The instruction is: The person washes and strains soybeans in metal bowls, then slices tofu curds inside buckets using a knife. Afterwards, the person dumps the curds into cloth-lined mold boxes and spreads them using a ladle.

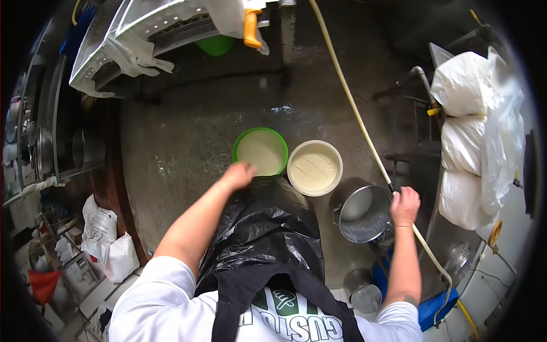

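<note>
My left hand (241,175) is at the near-left rim of a green tub (234,149) filled with pale, creamy liquid. Motion smears its fingers, so whether it grips the rim does not show. Touching the tub on its right stands a white bucket (340,165), whose pale yellowish contents have lines across the surface. On the right, my right hand (405,205) is closed around a long cream-coloured hose (354,105) running from the top of the view down to the lower right. Just left of that hand is a large metal pot (364,219) with whitish residue inside.
A smaller metal pot (364,292) stands near my feet. White wrapped bundles (464,142) are stacked along the right side. A perforated white rack (171,28) with plastic hangs over the far left. Metal shelving (57,114) lines the left. The dark floor (188,125) looks wet.
</note>
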A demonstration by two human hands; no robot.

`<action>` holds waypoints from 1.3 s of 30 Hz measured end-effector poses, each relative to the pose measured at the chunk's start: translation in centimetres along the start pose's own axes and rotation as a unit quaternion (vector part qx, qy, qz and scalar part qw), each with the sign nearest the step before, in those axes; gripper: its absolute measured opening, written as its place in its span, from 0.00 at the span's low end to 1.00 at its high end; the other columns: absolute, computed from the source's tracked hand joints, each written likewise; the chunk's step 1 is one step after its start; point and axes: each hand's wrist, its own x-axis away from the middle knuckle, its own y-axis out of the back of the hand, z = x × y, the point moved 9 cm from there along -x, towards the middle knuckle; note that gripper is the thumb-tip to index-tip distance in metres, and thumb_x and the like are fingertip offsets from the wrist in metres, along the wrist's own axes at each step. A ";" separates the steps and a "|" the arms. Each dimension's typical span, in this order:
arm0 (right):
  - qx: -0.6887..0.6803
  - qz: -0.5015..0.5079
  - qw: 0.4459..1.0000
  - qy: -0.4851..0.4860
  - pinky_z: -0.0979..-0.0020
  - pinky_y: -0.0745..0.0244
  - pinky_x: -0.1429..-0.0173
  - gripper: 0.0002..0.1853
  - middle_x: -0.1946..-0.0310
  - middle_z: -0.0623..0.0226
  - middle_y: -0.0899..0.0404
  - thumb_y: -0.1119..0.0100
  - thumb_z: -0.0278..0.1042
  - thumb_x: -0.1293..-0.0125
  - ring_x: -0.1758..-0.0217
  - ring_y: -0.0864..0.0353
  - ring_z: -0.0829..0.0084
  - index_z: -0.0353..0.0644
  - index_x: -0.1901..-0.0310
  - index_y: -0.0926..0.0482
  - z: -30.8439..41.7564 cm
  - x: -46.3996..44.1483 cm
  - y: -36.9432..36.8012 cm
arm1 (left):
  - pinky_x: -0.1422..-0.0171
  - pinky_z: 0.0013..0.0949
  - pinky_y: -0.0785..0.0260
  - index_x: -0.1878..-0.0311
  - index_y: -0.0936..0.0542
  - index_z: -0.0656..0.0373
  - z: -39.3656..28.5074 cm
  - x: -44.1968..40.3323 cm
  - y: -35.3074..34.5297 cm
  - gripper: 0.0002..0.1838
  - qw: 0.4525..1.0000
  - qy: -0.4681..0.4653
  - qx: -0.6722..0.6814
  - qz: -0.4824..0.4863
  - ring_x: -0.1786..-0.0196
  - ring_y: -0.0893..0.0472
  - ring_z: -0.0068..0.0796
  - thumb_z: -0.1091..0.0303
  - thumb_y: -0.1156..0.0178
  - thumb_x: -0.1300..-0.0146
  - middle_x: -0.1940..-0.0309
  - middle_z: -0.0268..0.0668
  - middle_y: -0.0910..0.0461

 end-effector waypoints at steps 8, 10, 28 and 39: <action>-0.469 0.270 0.824 -0.167 0.61 0.20 0.37 0.21 0.48 0.52 0.12 0.34 0.40 0.29 0.44 0.13 0.58 0.39 0.40 0.17 33.5 2.5 -25.2 | 0.24 0.46 0.31 0.39 0.16 0.66 17.6 4.8 -11.4 0.33 0.921 0.113 -0.168 0.333 0.30 0.22 0.53 0.41 0.40 0.28 0.36 0.55 0.19; -0.583 0.342 0.701 -0.227 0.65 0.20 0.40 0.23 0.48 0.61 0.12 0.34 0.41 0.27 0.47 0.14 0.67 0.41 0.35 0.19 41.1 6.6 -31.8 | 0.29 0.50 0.27 0.44 0.14 0.67 20.7 1.1 -11.1 0.30 0.950 0.123 -0.130 0.254 0.36 0.18 0.57 0.45 0.42 0.28 0.39 0.58 0.18; -0.640 0.231 0.376 -0.630 0.59 0.10 0.59 0.20 0.46 0.51 0.18 0.48 0.25 0.25 0.57 0.10 0.56 0.36 0.34 0.31 53.9 15.2 -42.6 | 0.26 0.51 0.30 0.29 0.27 0.63 9.6 -28.7 -8.4 0.26 0.978 -0.157 -0.119 0.060 0.31 0.23 0.59 0.72 0.47 0.29 0.34 0.59 0.23; -0.275 0.324 0.903 -0.059 0.47 0.23 0.36 0.23 0.40 0.37 0.22 0.45 0.24 0.36 0.39 0.20 0.37 0.34 0.38 0.25 46.2 -10.4 -41.6 | 0.39 0.55 0.22 0.28 0.33 0.59 25.9 -9.5 -21.8 0.29 0.731 0.317 0.602 -0.053 0.42 0.17 0.46 0.69 0.38 0.31 0.38 0.49 0.22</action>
